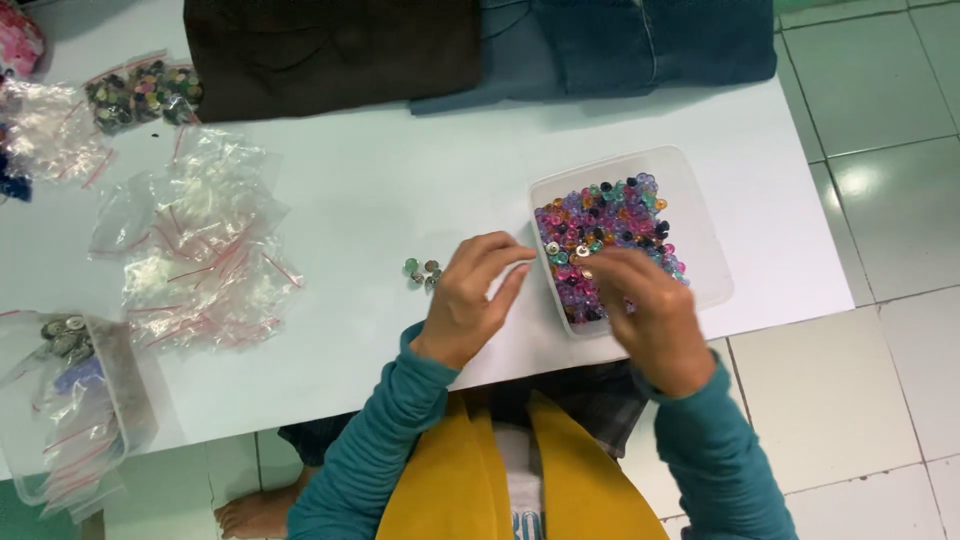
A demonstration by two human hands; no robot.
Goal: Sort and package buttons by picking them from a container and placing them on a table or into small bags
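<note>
A right hand (pixel 645 310) picks among coloured beads (pixel 605 235) in a clear tub (pixel 700 200), apparently pinching one; the left hand (pixel 475 295) hovers, fingers loosely curled.

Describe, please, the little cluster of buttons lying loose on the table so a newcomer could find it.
On the white table, look just left of the left hand, away from the clear tub of coloured buttons. The cluster is a few greenish and dull buttons lying bare, unlike those in the tub or in bags.

Bright even light, floor glare, slight blur
</note>
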